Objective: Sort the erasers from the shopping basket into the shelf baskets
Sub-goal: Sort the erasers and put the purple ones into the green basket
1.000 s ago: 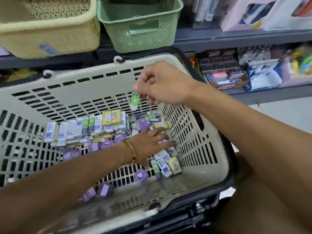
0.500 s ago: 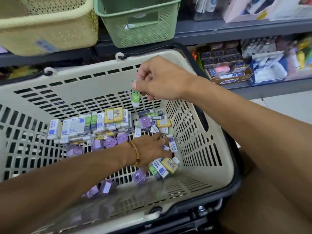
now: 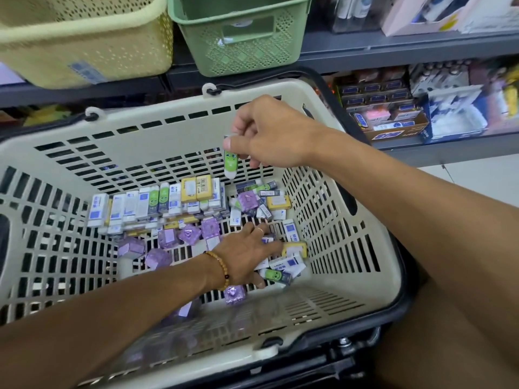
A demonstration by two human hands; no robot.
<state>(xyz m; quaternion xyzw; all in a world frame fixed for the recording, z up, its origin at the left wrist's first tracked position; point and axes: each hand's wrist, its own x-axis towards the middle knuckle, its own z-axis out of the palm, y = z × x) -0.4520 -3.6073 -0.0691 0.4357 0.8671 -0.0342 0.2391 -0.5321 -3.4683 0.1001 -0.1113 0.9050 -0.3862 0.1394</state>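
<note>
A beige shopping basket (image 3: 168, 113) fills the middle of the view. On its floor lie several erasers: a row in white and blue sleeves (image 3: 140, 206), yellow ones (image 3: 196, 188) and purple ones (image 3: 191, 234). My right hand (image 3: 275, 133) hovers over the basket's far side and pinches a green eraser (image 3: 230, 162) that hangs upright from thumb and fingers. My left hand (image 3: 247, 254), with a bead bracelet on the wrist, reaches down to the basket floor. Its fingers are spread over the loose erasers at the right, touching them. Another green eraser (image 3: 273, 275) lies by its thumb.
On the shelf above stand a yellow shelf basket (image 3: 84, 37) at the left and a green shelf basket (image 3: 238, 37) beside it. A lower shelf at the right holds cardboard boxes of stationery (image 3: 387, 119). The shopping basket rests on a dark frame.
My left hand has slid a little to the right across the erasers on the basket floor. My right hand still holds the green eraser at about the same height.
</note>
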